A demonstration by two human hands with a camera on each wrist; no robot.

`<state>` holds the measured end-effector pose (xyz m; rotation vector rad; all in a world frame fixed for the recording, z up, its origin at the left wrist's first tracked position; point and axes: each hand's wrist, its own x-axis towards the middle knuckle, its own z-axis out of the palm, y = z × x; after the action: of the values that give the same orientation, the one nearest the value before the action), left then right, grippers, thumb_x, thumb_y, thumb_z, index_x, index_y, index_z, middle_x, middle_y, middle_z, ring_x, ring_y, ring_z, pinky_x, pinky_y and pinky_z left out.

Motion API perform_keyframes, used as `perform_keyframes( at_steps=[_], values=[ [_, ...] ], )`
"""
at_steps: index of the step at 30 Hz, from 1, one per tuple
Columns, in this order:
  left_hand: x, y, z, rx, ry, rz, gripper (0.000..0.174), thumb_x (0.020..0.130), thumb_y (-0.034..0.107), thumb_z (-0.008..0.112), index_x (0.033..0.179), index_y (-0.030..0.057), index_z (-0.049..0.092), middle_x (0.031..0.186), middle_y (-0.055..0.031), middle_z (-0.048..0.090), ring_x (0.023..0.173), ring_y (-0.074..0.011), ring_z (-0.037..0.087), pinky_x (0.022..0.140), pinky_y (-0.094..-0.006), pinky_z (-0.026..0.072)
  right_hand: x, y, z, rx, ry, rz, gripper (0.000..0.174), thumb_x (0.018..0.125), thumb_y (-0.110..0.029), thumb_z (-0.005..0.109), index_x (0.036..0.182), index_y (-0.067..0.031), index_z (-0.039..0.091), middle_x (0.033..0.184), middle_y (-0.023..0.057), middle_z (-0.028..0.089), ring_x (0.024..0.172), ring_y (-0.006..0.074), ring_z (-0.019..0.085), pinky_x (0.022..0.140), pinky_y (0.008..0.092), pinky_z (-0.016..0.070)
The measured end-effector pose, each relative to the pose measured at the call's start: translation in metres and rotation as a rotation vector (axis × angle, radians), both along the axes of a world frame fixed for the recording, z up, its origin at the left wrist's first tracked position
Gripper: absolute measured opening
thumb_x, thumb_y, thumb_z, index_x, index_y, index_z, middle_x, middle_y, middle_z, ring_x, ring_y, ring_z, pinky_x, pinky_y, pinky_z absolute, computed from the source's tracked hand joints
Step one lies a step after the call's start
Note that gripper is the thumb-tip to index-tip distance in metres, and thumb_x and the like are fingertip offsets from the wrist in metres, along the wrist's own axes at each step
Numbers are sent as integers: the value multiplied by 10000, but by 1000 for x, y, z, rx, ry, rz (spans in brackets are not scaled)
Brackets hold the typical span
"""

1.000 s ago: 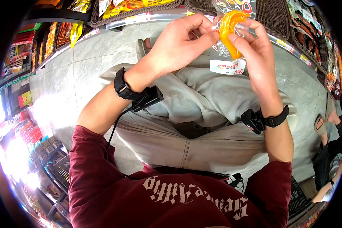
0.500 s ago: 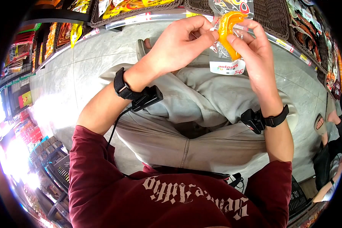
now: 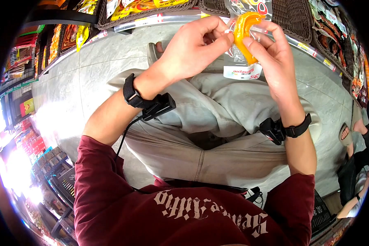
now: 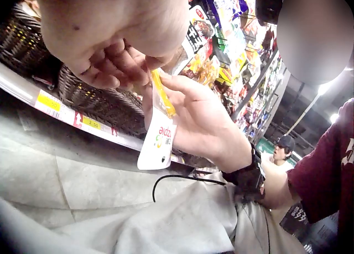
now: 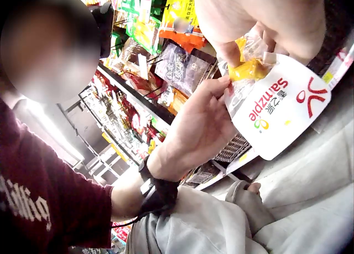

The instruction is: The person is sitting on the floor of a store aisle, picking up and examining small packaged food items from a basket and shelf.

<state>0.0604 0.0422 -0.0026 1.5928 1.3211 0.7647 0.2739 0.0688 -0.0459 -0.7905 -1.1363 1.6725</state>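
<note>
Both hands hold a clear plastic snack packet with a white printed end marked Samzpie. Inside it lies a glossy, curved yellow-orange piece of food. My left hand pinches the packet's left edge between thumb and bent fingers. On the other side my right hand grips it, thumb pressed on the yellow piece and fingers behind. The white end faces the right wrist view, hanging below the fingers. In the left wrist view the packet appears nearly edge-on, my left hand covering its upper part.
Ahead is a shelf edge with price tags and wicker baskets, one holding yellow snack bags. My legs in pale trousers are below the hands on a grey tiled floor. Another person's sandalled foot shows at right.
The packet has shifted slightly left and turned a little, its white end swinging left. Both hands keep their hold and nearly the same place.
</note>
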Motion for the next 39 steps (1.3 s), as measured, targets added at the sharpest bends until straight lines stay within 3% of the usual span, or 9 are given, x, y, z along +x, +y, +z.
perform_keyframes(
  at_steps=[4,13,16,19,21,25,28,32,39],
  values=[
    [2,2,-1,93,-10,28,133,1048,119,650,1060,-13,648,965,-17,700,894,-78,649,843,-260,524,-4,-3,-6,143,-148,-121,537,972,-32,711,1444,-83,459,1323,129,652,1076,141,661,898,280,539],
    [5,-1,3,146,12,37,121,1031,116,678,1077,5,661,957,12,686,897,-60,611,849,-252,504,-5,-8,2,165,-257,-63,668,945,-68,746,1534,-98,433,1465,136,523,1190,180,605,942,298,538],
    [4,0,2,123,-33,13,133,1049,134,658,1092,9,665,1018,5,691,918,-60,605,864,-249,500,-5,-3,-12,208,-229,-11,669,953,-86,736,1551,-75,435,1449,124,538,1233,191,593,985,316,522],
    [4,1,4,85,-56,-25,152,1074,147,621,1117,9,666,1083,-11,695,956,-76,620,890,-259,506,-7,-2,-13,294,-181,10,663,936,-220,796,1490,-28,486,1253,123,664,1205,199,611,982,311,521],
    [8,1,6,105,-107,-73,177,1091,160,592,1140,5,662,1104,-21,691,1005,-93,635,924,-268,510,-6,-10,0,178,-128,95,535,995,-241,709,1447,-9,540,1226,80,668,1168,165,614,1004,293,483],
    [6,1,0,14,-198,-53,165,1079,130,601,1166,-1,651,1115,-34,691,1039,-103,642,947,-270,508,-1,-7,-5,18,-112,155,461,1065,-201,537,1475,9,522,1326,89,651,1146,166,625,992,315,500],
    [4,2,-3,29,-150,-28,153,1066,105,611,1167,-6,640,1111,-36,687,1036,-100,639,946,-273,514,-9,-8,2,-102,181,82,444,1056,-179,479,1450,18,534,1392,104,626,1114,180,636,1006,339,515],
    [4,3,4,6,-89,22,149,1055,108,630,1156,-3,631,1094,-21,679,1028,-92,635,937,-274,515,-4,-6,1,-148,254,93,462,1035,-179,447,1434,35,538,1365,104,637,1123,195,639,1011,363,517],
    [5,3,-10,-27,-78,-15,202,1063,160,646,1205,16,633,1121,-11,683,1024,-77,625,925,-268,513,1,-1,-7,-41,-24,23,385,1028,-208,526,1341,-10,630,1077,-13,657,977,76,579,848,270,454]
  ],
)
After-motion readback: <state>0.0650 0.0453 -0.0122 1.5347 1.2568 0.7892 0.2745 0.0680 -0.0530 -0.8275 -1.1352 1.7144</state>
